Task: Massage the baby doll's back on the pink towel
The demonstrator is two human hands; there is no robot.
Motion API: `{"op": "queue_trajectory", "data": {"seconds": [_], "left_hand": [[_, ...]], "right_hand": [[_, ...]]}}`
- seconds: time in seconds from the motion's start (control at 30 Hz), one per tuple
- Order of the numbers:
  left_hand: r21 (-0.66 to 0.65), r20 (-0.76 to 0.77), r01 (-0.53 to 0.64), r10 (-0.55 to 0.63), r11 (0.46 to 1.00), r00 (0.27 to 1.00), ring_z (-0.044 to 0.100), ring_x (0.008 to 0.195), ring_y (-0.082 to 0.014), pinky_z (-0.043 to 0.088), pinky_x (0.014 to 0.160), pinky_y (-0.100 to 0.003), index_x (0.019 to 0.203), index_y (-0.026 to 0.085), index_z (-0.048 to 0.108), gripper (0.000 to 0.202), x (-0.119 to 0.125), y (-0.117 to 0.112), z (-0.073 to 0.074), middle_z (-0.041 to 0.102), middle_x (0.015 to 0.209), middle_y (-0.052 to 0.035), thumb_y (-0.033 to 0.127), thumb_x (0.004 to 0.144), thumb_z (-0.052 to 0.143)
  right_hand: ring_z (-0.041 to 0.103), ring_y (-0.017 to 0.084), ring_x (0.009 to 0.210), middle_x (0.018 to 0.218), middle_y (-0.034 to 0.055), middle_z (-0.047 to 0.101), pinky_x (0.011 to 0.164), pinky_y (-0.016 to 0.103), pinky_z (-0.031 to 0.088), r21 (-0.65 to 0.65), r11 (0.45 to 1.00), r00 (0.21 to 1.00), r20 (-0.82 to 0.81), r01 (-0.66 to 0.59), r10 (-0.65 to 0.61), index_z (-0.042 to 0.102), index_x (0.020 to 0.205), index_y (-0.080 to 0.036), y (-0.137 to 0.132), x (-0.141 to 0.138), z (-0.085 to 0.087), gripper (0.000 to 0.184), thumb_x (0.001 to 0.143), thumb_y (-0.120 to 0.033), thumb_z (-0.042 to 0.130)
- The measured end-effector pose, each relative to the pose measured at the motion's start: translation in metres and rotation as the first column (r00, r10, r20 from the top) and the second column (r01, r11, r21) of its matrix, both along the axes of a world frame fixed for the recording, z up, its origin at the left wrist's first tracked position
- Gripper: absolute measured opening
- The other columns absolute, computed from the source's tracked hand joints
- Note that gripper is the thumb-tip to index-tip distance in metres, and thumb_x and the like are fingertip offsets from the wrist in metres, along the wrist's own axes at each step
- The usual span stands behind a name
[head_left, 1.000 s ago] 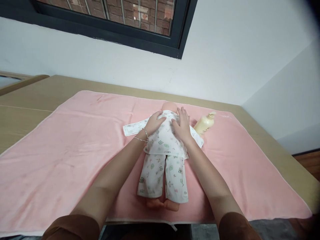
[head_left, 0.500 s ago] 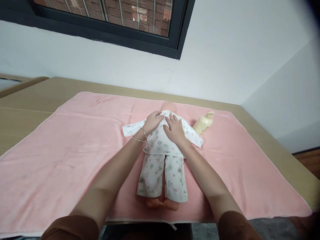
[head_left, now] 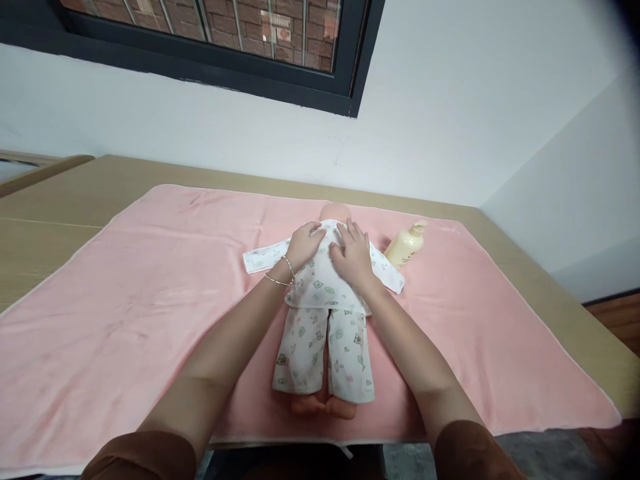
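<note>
A baby doll (head_left: 325, 280) in white printed pyjamas lies on a pink blanket (head_left: 165, 300), its head at the far side and its bare feet toward me. My left hand (head_left: 306, 245) rests open on the left shoulder area of the doll's top, a bracelet at the wrist. On the right side of the upper body lies my right hand (head_left: 354, 257), open with its fingers spread. Both sleeves stretch out sideways. A pale yellow pump bottle (head_left: 406, 245) tilts on the blanket beside the right sleeve.
The blanket covers much of a wooden table (head_left: 145, 168), whose far edge meets a white wall (head_left: 425, 120). A dark-framed window (head_left: 345, 100) is set in that wall. The table's near edge is close to my body.
My right hand has shifted slightly on the doll's upper body, toward its shoulder, with the fingers pointing more upward. My left hand stays in place. The camera view has moved slightly.
</note>
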State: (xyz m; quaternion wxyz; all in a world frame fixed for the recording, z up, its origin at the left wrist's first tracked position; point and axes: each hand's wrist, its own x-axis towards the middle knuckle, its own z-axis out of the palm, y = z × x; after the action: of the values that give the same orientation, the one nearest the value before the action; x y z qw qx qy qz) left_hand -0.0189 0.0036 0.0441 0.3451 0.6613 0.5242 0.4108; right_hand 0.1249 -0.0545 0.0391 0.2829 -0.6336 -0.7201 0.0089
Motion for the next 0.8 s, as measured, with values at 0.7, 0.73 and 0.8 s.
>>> {"op": "queue_trajectory", "data": {"seconds": [0.7, 0.73, 0.8], "left_hand": [[0.194, -0.297, 0.099, -0.037, 0.976, 0.954, 0.026, 0.152, -0.0288, 0.016, 0.127, -0.049, 0.139, 0.021, 0.053, 0.055, 0.007, 0.000, -0.033, 0.038, 0.160, -0.0104, 0.047, 0.091, 0.050], [0.190, -0.301, 0.110, -0.049, 0.976, 0.952, 0.024, 0.153, -0.0291, 0.014, 0.127, -0.051, 0.139, 0.021, 0.053, 0.055, 0.008, -0.004, -0.030, 0.036, 0.161, -0.0101, 0.047, 0.091, 0.050], [0.190, -0.292, 0.141, -0.081, 0.972, 0.953, 0.021, 0.154, -0.0296, 0.008, 0.127, -0.055, 0.137, 0.024, 0.056, 0.052, 0.012, -0.015, -0.022, 0.036, 0.161, -0.0087, 0.048, 0.091, 0.050]], "right_hand": [[0.029, 0.024, 0.150, 0.161, -0.0013, 0.032, 0.121, 0.053, 0.030, 0.112, 0.991, 0.959, -0.268, -0.070, 0.098, 0.025, 0.158, -0.034, -0.064, 0.070, 0.112, 0.055, 0.103, -0.038, 0.028], [0.031, 0.024, 0.149, 0.161, -0.0009, 0.032, 0.120, 0.053, 0.031, 0.113, 0.992, 0.956, -0.281, -0.058, 0.088, 0.023, 0.158, -0.035, -0.072, 0.080, 0.118, 0.055, 0.104, -0.040, 0.027], [0.034, 0.024, 0.148, 0.161, -0.0010, 0.033, 0.119, 0.054, 0.034, 0.120, 0.992, 0.946, -0.316, -0.031, 0.068, 0.024, 0.158, -0.036, -0.080, 0.099, 0.124, 0.055, 0.104, -0.041, 0.025]]}}
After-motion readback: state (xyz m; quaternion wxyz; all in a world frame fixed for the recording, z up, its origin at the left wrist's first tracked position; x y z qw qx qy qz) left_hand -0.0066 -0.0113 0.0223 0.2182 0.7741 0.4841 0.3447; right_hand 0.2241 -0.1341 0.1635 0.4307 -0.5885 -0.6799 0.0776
